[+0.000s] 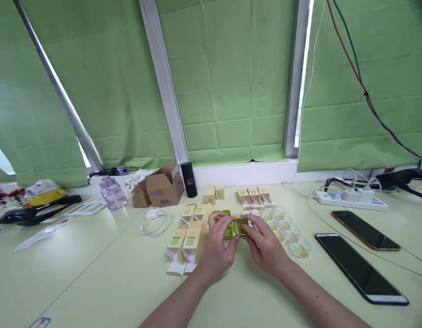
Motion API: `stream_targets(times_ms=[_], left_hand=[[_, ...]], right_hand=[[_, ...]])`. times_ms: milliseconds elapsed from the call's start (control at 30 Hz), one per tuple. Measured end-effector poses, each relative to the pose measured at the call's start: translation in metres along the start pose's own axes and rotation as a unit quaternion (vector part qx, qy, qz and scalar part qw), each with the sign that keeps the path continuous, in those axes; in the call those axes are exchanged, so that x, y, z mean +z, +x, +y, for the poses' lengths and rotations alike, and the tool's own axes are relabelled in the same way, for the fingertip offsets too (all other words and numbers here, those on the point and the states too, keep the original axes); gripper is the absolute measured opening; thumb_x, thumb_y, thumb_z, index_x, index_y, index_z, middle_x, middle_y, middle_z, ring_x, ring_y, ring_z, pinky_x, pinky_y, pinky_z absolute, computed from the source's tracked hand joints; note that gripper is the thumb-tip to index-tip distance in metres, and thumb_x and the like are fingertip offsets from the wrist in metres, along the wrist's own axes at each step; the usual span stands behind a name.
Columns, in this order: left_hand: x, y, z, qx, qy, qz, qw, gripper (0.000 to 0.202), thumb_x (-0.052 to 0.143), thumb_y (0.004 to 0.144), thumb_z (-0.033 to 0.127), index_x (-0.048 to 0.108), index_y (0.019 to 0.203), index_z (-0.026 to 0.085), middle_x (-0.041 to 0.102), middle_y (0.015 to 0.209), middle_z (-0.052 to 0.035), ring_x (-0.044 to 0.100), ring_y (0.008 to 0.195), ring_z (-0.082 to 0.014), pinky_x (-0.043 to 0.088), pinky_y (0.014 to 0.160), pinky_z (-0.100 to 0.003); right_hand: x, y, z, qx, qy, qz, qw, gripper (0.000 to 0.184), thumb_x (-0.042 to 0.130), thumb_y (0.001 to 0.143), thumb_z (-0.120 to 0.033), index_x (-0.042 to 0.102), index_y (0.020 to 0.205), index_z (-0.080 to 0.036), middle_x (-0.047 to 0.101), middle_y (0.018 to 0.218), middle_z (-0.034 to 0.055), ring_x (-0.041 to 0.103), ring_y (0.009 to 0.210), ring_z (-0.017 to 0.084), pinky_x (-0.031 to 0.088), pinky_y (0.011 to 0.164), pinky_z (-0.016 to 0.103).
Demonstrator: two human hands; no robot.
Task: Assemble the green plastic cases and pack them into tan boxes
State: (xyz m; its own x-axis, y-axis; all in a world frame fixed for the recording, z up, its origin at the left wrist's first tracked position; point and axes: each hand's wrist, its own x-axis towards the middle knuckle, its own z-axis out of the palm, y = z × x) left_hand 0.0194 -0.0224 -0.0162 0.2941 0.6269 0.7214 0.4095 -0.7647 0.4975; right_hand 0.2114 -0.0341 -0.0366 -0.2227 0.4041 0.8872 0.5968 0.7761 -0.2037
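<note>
My left hand (218, 248) and my right hand (265, 246) meet at the middle of the pale green table (95, 273), fingers curled round a small green plastic case (240, 226). More green cases (226, 214) lie just behind it. Cream cartons with green labels (185, 243) lie open to the left of my left hand. Several clear plastic trays with yellow dots (289, 234) sit to the right of my right hand. Three more cartons (254, 197) stand further back.
A brown cardboard box (163, 187), a black cylinder (188, 179) and a purple bottle (112, 193) stand at the back. A white cable (154, 223) lies left of the cartons. Two phones (359, 266) (364, 230) and a power strip (351, 199) are on the right.
</note>
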Motion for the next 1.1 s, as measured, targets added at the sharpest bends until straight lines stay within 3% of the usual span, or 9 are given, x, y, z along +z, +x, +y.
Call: stream_targets(times_ms=[567, 900, 1100], left_hand=[[-0.0013, -0.0001, 0.0016, 0.009, 0.005, 0.004, 1.000, 0.038, 0.066, 0.096, 0.022, 0.064, 0.134, 0.025, 0.070, 0.129, -0.0122, 0.046, 0.133, -0.0337, 0.049, 0.110, -0.055], [-0.0002, 0.0006, -0.0002, 0.032, 0.014, 0.013, 0.999, 0.039, 0.067, 0.095, 0.019, 0.062, 0.134, 0.023, 0.070, 0.127, -0.0120, 0.046, 0.131, -0.0326, 0.050, 0.108, -0.053], [-0.0008, 0.0007, 0.0005, 0.038, 0.014, 0.014, 0.999, 0.040, 0.066, 0.096, 0.019, 0.062, 0.135, 0.023, 0.070, 0.128, -0.0122, 0.047, 0.131, -0.0328, 0.050, 0.108, -0.054]], right_hand=[[0.0016, -0.0014, 0.0008, -0.001, 0.009, 0.013, 1.000, 0.034, 0.055, 0.099, -0.005, 0.068, 0.124, -0.024, 0.065, 0.135, 0.0173, 0.065, 0.126, 0.032, 0.063, 0.099, 0.053], [0.0016, 0.0001, 0.0013, -0.027, 0.005, 0.007, 1.000, 0.040, 0.051, 0.099, 0.000, 0.064, 0.129, -0.023, 0.061, 0.137, 0.0190, 0.062, 0.128, 0.032, 0.063, 0.097, 0.055], [0.0023, -0.0016, 0.0014, -0.004, 0.014, 0.002, 1.000, 0.041, 0.052, 0.100, -0.004, 0.061, 0.134, -0.025, 0.062, 0.137, 0.0181, 0.062, 0.130, 0.033, 0.062, 0.101, 0.056]])
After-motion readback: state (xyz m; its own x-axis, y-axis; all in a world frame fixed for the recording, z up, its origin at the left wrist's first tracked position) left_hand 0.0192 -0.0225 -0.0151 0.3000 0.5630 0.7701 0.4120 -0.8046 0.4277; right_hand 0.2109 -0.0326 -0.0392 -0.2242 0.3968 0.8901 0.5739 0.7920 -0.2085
